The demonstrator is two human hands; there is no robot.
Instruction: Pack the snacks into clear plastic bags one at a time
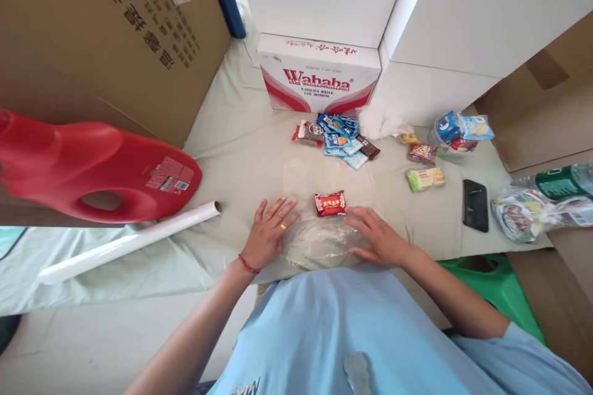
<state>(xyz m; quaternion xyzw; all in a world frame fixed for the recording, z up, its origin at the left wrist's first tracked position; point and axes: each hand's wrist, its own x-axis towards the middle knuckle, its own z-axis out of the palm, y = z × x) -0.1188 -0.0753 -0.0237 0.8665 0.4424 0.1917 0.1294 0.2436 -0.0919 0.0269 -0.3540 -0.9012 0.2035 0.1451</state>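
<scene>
My left hand [270, 232] lies flat with spread fingers at the left edge of a clear plastic bag [319, 239], which is spread on the cloth-covered table [241, 166]. At the bag's right side, my right hand [377, 236] is open too, its fingers stretched inward. Just beyond the bag sits a small red snack packet [330, 203] with yellow lettering, close to my right fingertips. Whether those fingertips touch it I cannot tell. Neither hand holds anything.
Several blue snack packets [340, 136] are piled before a Wahaha water carton [319, 77]. On the right lie a green-yellow packet [425, 178], a black phone [475, 205] and a tied bag [521, 213]. A red jug [125, 163] and a white roll [134, 244] occupy the left.
</scene>
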